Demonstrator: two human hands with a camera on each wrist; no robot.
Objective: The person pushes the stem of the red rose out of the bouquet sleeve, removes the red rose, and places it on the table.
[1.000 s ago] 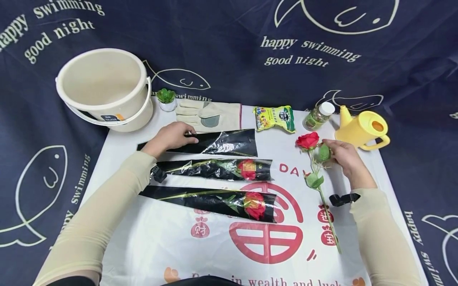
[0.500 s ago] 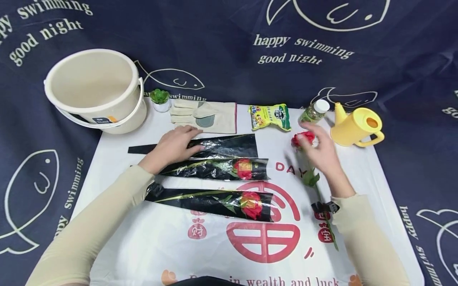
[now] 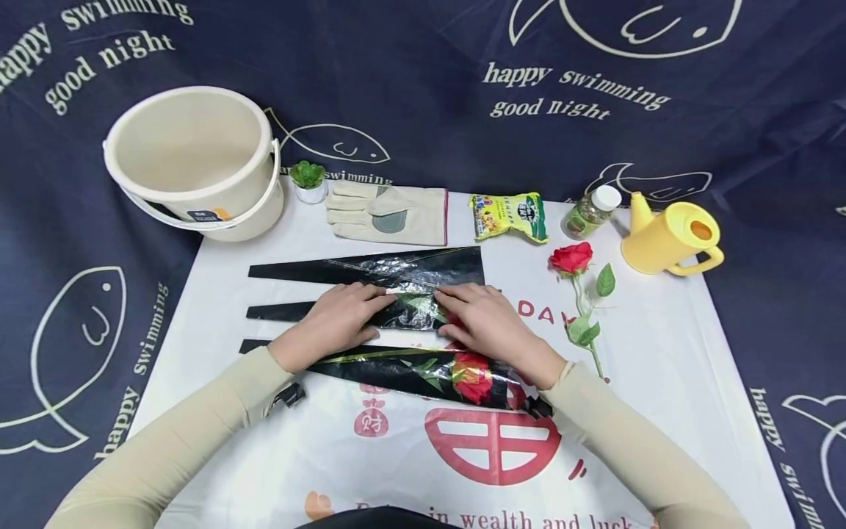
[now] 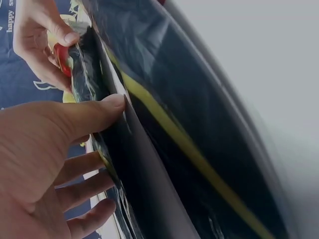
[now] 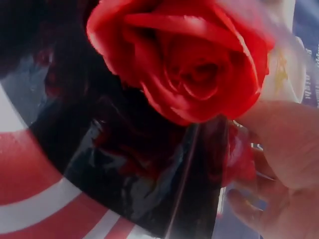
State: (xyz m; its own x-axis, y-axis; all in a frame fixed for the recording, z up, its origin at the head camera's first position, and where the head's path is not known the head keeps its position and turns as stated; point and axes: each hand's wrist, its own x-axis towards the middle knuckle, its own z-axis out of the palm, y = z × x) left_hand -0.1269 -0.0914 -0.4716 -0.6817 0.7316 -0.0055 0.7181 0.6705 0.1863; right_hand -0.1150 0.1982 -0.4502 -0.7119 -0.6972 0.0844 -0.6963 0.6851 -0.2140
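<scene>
Three black flower sleeves lie side by side. My left hand (image 3: pixel 340 319) grips the middle wrapped rose (image 3: pixel 413 314) around its centre, thumb on the near edge and fingers at the far edge. Toward its bloom end, my right hand (image 3: pixel 496 323) holds the same wrapped rose, covering most of the red bloom. In front lies another wrapped rose (image 3: pixel 390 369), whose bloom (image 5: pixel 184 64) fills the top of the right wrist view. Behind is a flat black sleeve (image 3: pixel 330 270) with no bloom showing. A loose red rose (image 3: pixel 571 258) with green leaves lies to the right.
Along the back stand a cream bucket (image 3: pixel 192 209), a small potted plant (image 3: pixel 309 184), work gloves (image 3: pixel 396 217), a yellow snack packet (image 3: pixel 509 217), a white-capped jar (image 3: pixel 590 211) and a yellow watering can (image 3: pixel 670 236). A printed white cloth (image 3: pixel 264 455) covers the table.
My right hand has left the loose rose and come left to the middle wrapped rose. My left hand has moved from the back sleeve forward onto that same wrapped rose.
</scene>
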